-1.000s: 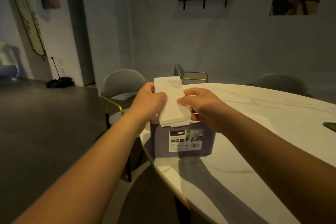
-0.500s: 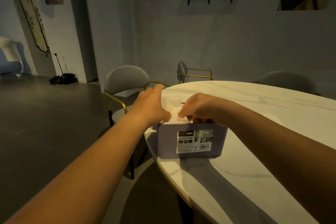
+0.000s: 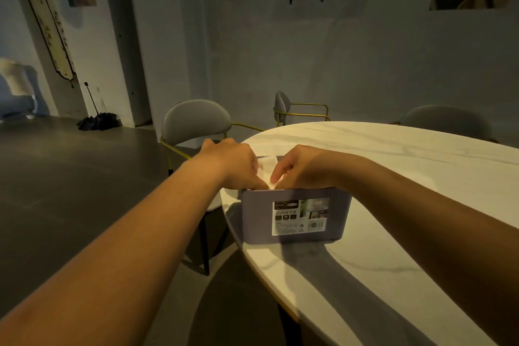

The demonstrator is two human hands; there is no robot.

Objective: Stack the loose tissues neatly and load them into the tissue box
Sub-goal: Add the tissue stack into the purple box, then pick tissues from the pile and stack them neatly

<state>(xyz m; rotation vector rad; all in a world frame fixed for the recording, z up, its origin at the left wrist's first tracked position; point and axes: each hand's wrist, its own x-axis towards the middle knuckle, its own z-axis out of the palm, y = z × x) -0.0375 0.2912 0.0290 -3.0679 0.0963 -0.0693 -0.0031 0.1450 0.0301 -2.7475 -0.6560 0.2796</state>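
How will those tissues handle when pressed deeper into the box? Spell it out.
The tissues, held between the left hand and right hand, look thin and soft, so they will probably bend and crumple rather than slide in stiffly. They are likely very light, so the tissue box may stay easy to shift on the smooth table if pushed sideways.

Tissue box (image 3: 295,216) near the left rim of the surface (image 3: 407,171), hands over it.
The tissues (image 3: 266,167) sit in the box's open top, gripped between the left hand (image 3: 233,163) and the right hand (image 3: 303,167). A chair (image 3: 196,121) stands left of the surface, behind the left hand; a second chair (image 3: 282,105) stands beyond the far rim.
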